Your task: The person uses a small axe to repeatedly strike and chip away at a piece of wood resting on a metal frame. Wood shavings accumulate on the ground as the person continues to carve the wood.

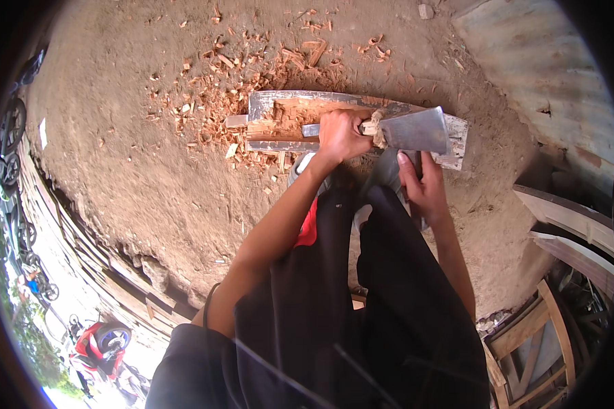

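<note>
The left hand (341, 134) clenches the hatchet (416, 131) (blade lying rightward along the plank (273, 109)), right hand (421, 185) open just below.

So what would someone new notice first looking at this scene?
Probably the broad grey metal hatchet blade at upper centre, gripped near its head by the left hand over a long weathered wooden plank lying on the dirt ground. The right hand rests just below the blade, and reddish wood chips litter the ground left of the plank.

Hatchet (416, 131): broad grey blade, short wooden handle, lying across weathered plank (286, 119). Plank flat on far dirt, upper face hacked raw.
</note>
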The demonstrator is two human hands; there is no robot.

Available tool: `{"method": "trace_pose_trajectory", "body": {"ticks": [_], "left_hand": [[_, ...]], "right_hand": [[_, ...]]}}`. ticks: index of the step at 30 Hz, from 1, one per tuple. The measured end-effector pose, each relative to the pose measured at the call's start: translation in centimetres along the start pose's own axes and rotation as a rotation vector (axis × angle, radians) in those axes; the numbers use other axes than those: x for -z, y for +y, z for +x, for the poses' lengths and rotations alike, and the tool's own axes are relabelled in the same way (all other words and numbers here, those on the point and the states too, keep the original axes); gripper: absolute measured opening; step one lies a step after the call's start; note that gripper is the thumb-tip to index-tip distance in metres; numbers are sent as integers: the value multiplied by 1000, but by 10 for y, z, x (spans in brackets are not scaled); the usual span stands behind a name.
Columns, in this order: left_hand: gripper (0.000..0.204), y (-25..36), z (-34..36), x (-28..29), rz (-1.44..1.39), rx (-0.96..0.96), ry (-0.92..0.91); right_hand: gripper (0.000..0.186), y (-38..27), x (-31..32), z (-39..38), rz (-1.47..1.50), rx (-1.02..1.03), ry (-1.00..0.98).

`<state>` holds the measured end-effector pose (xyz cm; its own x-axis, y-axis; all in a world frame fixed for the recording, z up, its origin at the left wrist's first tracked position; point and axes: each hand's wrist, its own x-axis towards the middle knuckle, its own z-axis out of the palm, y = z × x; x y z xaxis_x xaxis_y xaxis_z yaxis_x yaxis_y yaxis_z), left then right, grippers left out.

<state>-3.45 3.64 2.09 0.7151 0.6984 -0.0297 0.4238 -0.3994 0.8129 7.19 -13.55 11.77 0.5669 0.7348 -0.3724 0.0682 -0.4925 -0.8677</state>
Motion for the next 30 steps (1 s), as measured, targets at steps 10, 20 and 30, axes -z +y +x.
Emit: {"method": "trace_pose_trajectory", "body": {"ticks": [10,20,30], "left_hand": [[28,-15,-10,1,189,21,-88],[48,-20,-4,15,204,44,-103],[49,-25,-12,17,224,-383,-163]], "right_hand": [[26,-12,1,5,-39,-112,-118],[29,3,-7,10,-38,-12,-72],[34,60,-20,20,522,-283,-18]]}}
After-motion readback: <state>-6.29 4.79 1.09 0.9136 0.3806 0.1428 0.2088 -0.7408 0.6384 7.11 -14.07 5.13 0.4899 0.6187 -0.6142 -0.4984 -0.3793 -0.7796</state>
